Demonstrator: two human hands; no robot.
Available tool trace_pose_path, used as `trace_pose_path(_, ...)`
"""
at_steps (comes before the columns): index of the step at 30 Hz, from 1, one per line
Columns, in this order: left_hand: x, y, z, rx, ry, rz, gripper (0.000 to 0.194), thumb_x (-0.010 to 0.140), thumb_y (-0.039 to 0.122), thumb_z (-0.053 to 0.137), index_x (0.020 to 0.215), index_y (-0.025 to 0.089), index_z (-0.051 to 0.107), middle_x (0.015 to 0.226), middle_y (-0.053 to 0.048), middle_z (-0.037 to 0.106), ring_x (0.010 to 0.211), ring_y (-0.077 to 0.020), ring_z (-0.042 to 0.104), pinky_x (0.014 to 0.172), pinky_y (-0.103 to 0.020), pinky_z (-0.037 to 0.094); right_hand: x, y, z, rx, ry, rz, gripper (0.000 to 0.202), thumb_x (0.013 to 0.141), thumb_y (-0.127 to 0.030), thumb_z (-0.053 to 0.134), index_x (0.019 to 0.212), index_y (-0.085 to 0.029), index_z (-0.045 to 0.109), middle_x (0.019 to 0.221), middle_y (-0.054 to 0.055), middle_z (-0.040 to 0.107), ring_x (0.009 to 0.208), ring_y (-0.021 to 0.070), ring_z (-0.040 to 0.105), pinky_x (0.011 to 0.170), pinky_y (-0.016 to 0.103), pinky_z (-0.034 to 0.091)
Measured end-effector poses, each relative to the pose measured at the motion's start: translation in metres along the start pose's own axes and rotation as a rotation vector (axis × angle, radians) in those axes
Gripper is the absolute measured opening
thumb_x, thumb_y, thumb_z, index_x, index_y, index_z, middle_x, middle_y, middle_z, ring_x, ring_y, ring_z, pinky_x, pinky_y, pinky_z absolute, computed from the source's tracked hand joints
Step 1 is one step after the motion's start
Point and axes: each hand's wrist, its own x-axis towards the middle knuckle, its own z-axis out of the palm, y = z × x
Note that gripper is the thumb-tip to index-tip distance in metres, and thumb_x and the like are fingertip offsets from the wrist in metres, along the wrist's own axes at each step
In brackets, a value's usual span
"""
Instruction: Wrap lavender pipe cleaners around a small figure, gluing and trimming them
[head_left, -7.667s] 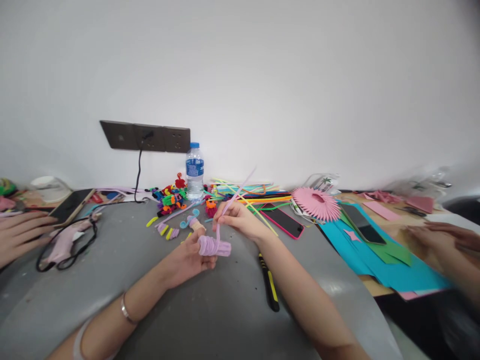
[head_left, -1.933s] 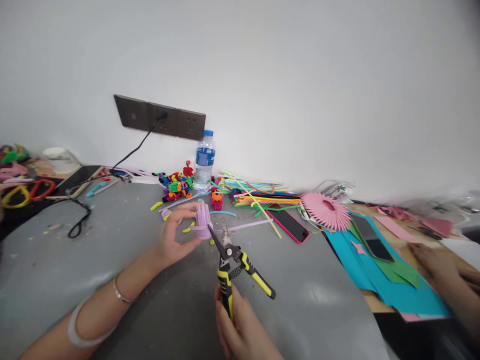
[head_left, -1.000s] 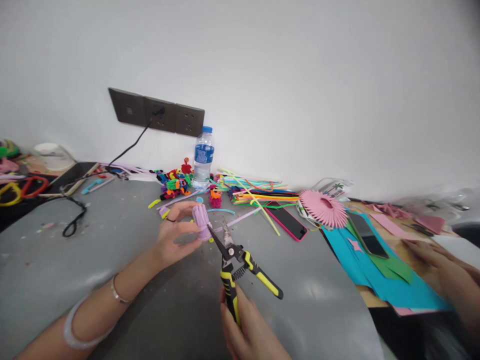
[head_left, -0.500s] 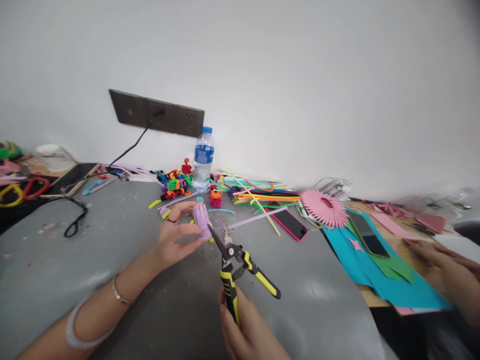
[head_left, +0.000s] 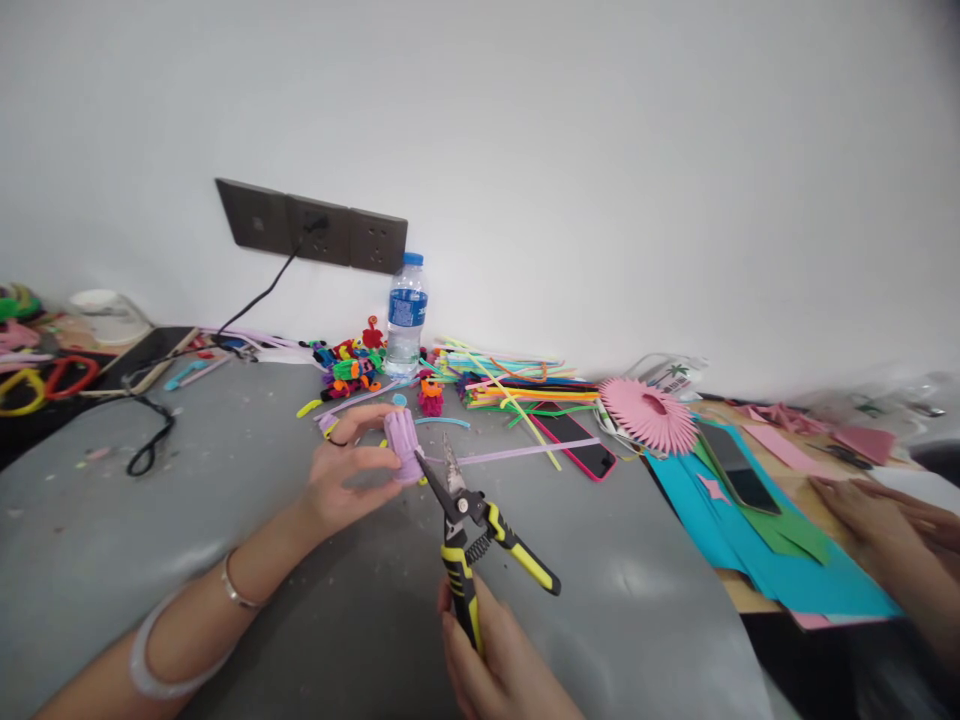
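My left hand is closed around a bundle of lilac pipe cleaners, gripped between thumb and fingers above the grey table. One long lilac strand runs from the bundle out to the right, over a phone. In my right hand is a pair of yellow-and-black spring-loaded snips, held by one handle. The snips' blades are apart and point up and away from me. Their left blade tip is beside the lower right of the bundle; whether it touches cannot be made out.
A water bottle stands by the wall, near colourful pipe-cleaner figures and loose pipe cleaners. A pink-cased phone and a pink pleated paper ring lie rightward. Another person's hand rests beside blue paper.
The long lilac strand has swung slightly down, and its free end now reaches farther right. Both hands and the snips have hardly moved.
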Motion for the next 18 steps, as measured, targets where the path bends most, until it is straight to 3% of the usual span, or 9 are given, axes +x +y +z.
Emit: trace_pose_path(18, 0.0017, 0.0017, 0.0, -0.006, 0.016, 0.002, 0.017, 0.082, 0.015, 0.072, 0.096, 0.023, 0.066, 0.13, -0.011, 0.06, 0.116, -0.0275, 0.064, 0.086, -0.044, 0.062, 0.0007, 0.0018, 0.0018, 0.062, -0.031, -0.005, 0.035, 0.094, -0.057, 0.048, 0.095, -0.022, 0.044, 0.051, -0.013, 0.034, 0.039, 0.0061, 0.029, 0.039, 0.017, 0.029)
